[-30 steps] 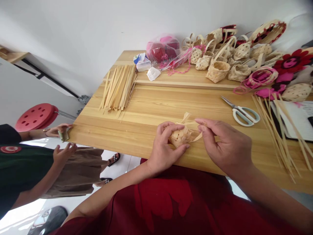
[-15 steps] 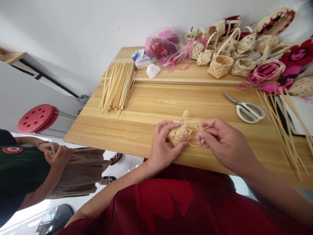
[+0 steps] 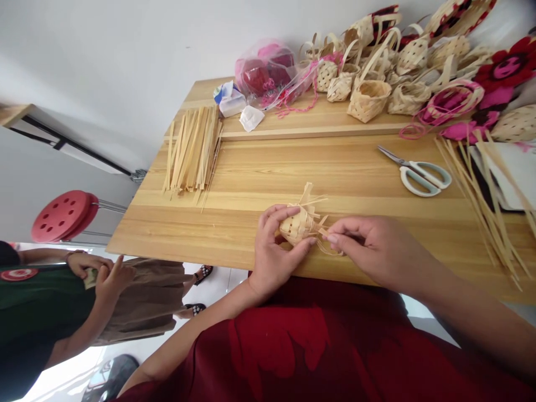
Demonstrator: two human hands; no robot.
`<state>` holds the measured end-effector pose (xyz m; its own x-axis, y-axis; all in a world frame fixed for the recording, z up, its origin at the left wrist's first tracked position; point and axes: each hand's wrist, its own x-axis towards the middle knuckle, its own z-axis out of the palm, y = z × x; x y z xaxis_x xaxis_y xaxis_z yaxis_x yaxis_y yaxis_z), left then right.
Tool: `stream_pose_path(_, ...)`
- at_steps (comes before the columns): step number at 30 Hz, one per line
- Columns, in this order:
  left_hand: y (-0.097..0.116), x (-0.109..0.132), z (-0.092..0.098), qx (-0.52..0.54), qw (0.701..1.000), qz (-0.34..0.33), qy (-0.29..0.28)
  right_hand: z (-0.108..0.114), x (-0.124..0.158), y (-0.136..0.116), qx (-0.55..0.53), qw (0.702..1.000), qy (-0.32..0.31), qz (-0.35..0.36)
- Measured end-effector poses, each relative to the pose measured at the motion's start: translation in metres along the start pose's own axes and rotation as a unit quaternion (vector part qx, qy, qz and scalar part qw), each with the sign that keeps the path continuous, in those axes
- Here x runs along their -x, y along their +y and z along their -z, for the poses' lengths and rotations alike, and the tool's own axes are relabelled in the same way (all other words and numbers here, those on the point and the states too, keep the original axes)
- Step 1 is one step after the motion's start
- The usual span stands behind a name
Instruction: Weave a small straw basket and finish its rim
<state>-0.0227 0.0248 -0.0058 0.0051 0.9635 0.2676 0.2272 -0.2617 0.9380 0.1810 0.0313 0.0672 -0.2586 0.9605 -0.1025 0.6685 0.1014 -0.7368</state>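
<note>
A small woven basket of pale flat strips sits in my left hand, with fingers over its far side and the thumb along the near side. Loose strip ends stick out from its right and upper edges. My right hand pinches a thin strip between thumb and forefinger, just right of the basket. Where that strip enters the weave is too small to make out. Scissors with white and grey handles lie beyond my right hand, blades apart from anything.
A bundle of flat strips lies at the table's left; more strips lie at the right. Finished baskets, a bag of pink yarn and crumpled paper line the back. Another person stands left, near red stools.
My right hand has come closer to the basket, its fingers now pinching a strip at the basket's edge. The view has shifted slightly. The other person's hands have moved.
</note>
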Motion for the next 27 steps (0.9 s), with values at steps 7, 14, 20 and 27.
stream_pose_path(7,-0.0026,0.0018,0.0004,0.047,0.998,0.027,-0.024,-0.0019,0.0002,-0.0014,-0.002,0.999,-0.021,-0.038)
stream_pose_path(14,-0.0061,0.0038,-0.0016,0.080,0.995,0.050,-0.030,-0.0012,-0.0027,-0.0026,0.020,0.999,-0.024,-0.037)
stream_pose_path(20,-0.0043,0.0021,0.0007,0.077,0.994,0.057,-0.050,-0.0004,-0.0050,-0.0025,0.036,0.998,-0.028,-0.033)
stream_pose_path(27,-0.0042,0.0000,0.0023,0.054,0.993,0.049,-0.098,0.0012,-0.0097,-0.0025,0.052,0.998,-0.035,-0.016)
